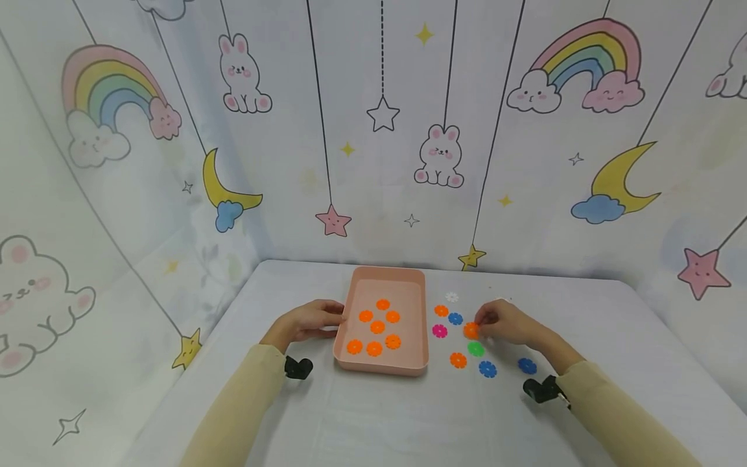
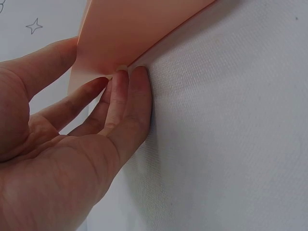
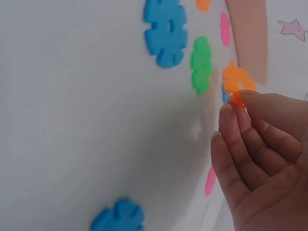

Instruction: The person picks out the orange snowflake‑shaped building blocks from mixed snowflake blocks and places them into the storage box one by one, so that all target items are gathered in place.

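Right hand (image 1: 506,322) apparently pinching orange flower piece (image 1: 470,331); fingers (image 3: 240,130) curled.

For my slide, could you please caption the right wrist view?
Right hand pinching an orange flower piece beside green and blue ones.

Your tray (image 1: 419,305) sits mid-table (image 1: 373,415), seven discs (image 1: 377,327) inside it, your left hand (image 1: 306,321) touching its left wall, loose discs (image 1: 458,360) scattered on the table right of the tray, your right hand (image 1: 508,322) among them, pinching one disc (image 1: 470,330).
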A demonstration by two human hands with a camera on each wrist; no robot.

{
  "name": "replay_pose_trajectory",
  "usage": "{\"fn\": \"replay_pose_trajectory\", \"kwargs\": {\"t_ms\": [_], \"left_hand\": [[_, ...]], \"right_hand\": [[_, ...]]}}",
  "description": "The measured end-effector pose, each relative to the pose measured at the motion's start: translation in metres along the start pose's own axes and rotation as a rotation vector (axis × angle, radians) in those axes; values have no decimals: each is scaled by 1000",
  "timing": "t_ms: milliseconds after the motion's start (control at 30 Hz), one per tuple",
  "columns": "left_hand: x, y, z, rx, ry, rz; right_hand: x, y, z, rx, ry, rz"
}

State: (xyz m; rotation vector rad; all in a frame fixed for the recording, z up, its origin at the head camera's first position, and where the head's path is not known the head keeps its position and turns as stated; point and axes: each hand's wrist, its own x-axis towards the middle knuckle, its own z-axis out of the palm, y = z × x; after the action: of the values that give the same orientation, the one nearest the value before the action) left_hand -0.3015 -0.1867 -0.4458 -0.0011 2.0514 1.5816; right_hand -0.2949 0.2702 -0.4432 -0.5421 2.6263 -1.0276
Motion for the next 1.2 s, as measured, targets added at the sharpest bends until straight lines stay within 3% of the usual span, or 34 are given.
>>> {"fn": "replay_pose_trajectory", "kwargs": {"t_ms": [533, 733, 933, 1200], "left_hand": [[-2, 3, -1, 8, 12, -6], [-1, 1, -1, -2, 15, 2], [-1, 0, 0, -2, 11, 3], [1, -2, -1, 18, -3, 1]], "right_hand": [[42, -69, 4, 32, -39, -145], [64, -88, 15, 43, -9, -140], [83, -99, 27, -8, 14, -154], [113, -94, 39, -73, 18, -179]]}}
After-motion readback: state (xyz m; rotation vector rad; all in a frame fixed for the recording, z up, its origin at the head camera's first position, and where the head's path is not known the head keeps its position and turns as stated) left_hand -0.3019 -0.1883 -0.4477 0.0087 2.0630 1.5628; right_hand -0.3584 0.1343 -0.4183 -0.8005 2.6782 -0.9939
